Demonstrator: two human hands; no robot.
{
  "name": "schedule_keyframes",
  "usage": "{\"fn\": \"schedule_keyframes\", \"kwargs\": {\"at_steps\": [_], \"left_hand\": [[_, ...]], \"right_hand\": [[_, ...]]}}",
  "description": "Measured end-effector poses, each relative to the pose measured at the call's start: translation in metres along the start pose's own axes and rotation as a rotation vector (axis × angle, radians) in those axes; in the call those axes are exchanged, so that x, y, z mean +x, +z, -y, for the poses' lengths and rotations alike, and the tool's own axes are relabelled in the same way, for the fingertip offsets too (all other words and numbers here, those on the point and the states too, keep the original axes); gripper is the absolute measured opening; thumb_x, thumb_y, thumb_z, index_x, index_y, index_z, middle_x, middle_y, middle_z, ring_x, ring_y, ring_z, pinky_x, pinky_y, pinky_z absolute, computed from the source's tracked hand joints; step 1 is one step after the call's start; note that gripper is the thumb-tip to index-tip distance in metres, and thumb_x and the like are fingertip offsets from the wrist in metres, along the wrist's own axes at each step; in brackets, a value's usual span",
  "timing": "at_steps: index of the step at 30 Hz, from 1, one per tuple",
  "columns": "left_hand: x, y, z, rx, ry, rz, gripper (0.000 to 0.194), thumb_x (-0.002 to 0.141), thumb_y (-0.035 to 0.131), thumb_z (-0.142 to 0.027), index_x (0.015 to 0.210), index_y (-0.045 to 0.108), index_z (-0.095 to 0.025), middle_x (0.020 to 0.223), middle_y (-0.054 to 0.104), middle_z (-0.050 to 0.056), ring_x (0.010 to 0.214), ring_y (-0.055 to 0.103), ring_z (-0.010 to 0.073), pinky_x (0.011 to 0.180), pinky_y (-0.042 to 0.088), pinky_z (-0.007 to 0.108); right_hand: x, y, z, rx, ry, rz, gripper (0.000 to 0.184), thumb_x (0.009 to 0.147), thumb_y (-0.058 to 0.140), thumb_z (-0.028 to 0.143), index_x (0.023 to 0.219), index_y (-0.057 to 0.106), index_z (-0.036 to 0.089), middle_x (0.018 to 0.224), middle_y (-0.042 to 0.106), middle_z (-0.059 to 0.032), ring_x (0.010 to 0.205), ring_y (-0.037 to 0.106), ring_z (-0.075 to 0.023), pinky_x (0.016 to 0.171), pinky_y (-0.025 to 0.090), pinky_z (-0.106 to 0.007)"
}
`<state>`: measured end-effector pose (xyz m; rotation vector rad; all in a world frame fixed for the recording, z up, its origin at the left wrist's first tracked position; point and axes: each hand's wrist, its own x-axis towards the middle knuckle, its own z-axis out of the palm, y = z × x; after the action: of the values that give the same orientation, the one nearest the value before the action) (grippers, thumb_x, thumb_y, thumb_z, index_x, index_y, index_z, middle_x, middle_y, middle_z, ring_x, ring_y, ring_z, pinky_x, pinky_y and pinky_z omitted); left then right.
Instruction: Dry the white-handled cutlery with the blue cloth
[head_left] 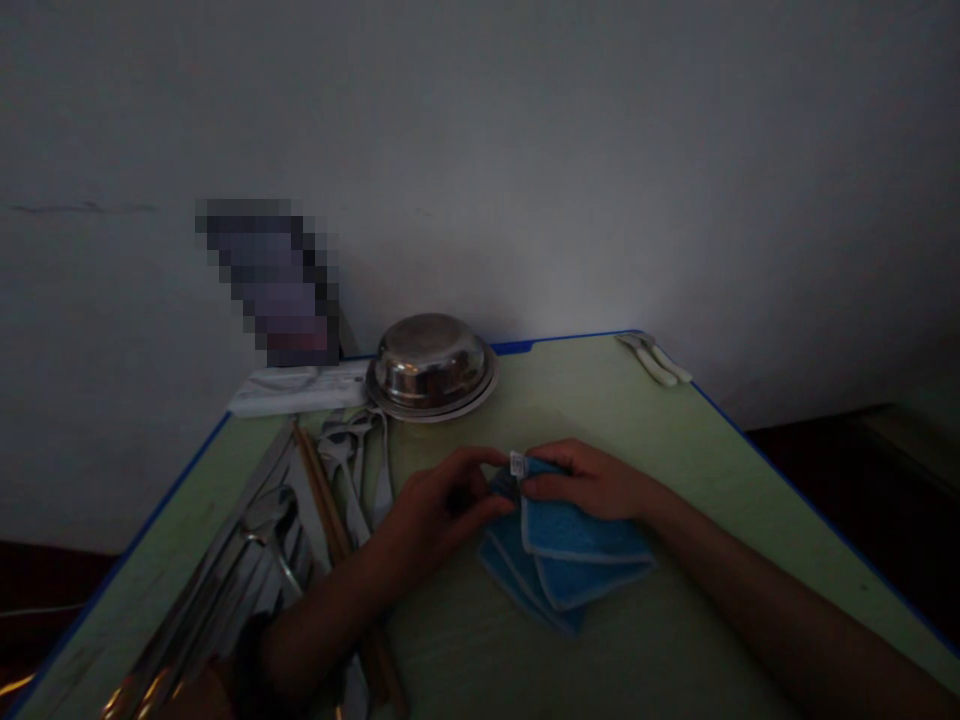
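Observation:
A folded blue cloth (592, 545) with pale edging hangs just above the table, its folds fanned out downward. A small white label (517, 464) sticks up at its top corner. My right hand (592, 480) grips the top of the cloth, thumb in front and fingers behind. From the other side, my left hand (442, 500) has its thumb and index finger closed around the cloth's left edge, near the label. Part of the left fingers is in shadow. Beneath my left forearm lie spoons (341, 450) and wooden chopsticks (322, 490).
An upturned metal bowl (431, 360) rests on a plate at the back. A blurred-out upright panel (274, 285) stands behind a white base (300, 388). Two white-handled forks (652, 360) lie far right. More metal cutlery (217, 560) spreads over the green table (712, 480)'s left side.

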<state>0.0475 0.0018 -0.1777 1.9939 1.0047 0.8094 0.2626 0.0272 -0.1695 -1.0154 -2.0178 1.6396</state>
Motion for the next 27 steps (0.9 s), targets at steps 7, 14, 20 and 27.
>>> {"fn": "schedule_keyframes", "kwargs": {"at_steps": [7,14,20,27], "left_hand": [[-0.0009,0.0022,0.0021,-0.001,0.003,-0.001,0.036,0.079,0.063,-0.029,0.111,0.047,-0.021,0.062,0.047,-0.009,0.053,0.048,0.0084,0.049,0.038,0.017],[-0.0019,0.0025,-0.0028,-0.007,0.017,-0.033,0.031,0.082,0.059,-0.024,0.109,0.046,-0.021,0.063,0.048,-0.008,0.054,0.050,0.0089,0.049,0.038,0.018],[-0.0037,0.0035,-0.0039,-0.020,0.027,-0.071,0.029,0.085,0.054,-0.024,0.111,0.041,-0.021,0.061,0.044,-0.009,0.052,0.046,0.0082,0.049,0.037,0.017],[-0.0023,0.0024,-0.0043,-0.013,0.019,-0.049,0.034,0.084,0.056,-0.024,0.116,0.042,-0.021,0.062,0.044,-0.008,0.054,0.047,0.0084,0.049,0.037,0.018]], "right_hand": [[0.0005,0.0002,-0.0019,-0.016,-0.007,-0.005,0.029,0.082,0.054,0.042,0.084,0.058,0.013,0.066,0.049,0.0026,0.060,0.046,-0.0088,0.052,0.037,-0.020],[0.0007,-0.0008,-0.0010,-0.007,-0.027,-0.007,0.027,0.081,0.055,0.040,0.081,0.058,0.013,0.068,0.049,0.0019,0.061,0.047,-0.0095,0.054,0.039,-0.021],[-0.0004,-0.0002,-0.0023,0.063,-0.029,0.001,0.027,0.081,0.056,0.039,0.085,0.058,0.013,0.072,0.051,0.0014,0.062,0.047,-0.0090,0.054,0.040,-0.020],[0.0006,-0.0009,-0.0043,0.065,-0.031,0.006,0.028,0.082,0.055,0.040,0.085,0.058,0.013,0.071,0.051,0.0019,0.062,0.047,-0.0089,0.055,0.040,-0.020]]}}
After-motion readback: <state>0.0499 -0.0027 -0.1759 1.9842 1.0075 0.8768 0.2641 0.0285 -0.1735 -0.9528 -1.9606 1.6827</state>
